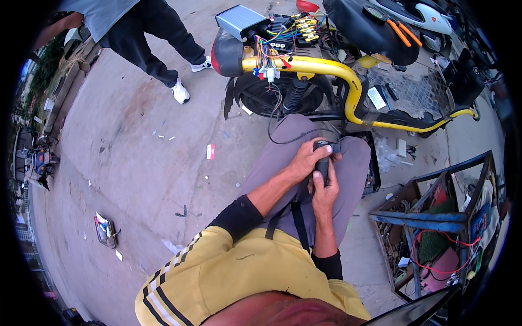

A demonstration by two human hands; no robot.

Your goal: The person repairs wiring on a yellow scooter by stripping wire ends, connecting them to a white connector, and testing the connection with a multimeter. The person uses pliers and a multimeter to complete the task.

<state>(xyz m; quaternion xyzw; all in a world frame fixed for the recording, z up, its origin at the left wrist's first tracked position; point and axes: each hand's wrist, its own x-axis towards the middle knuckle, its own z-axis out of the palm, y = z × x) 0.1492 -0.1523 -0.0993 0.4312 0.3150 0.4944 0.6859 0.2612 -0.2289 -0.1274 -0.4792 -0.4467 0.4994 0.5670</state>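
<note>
On my lap, my left hand [305,161] and my right hand [324,196] are both closed around a short black cylinder [322,166] that looks like a handlebar throttle grip. The left thumb presses its top end; the right fingers wrap its lower part. A thin black cable [283,142] loops from the hands toward the scooter's rear wiring. Ahead stands the yellow scooter frame [354,89], its body panels off. A silver finned controller box [242,23] rests at the rear, with coloured wires and connectors [267,69] hanging below it.
Orange-handled pliers [399,33] lie on the black seat [364,27]. At right is a metal rack [429,220] full of parts, with red cable on it. A person in dark trousers [155,41] stands at the far left. A small tray [105,231] sits on the ground.
</note>
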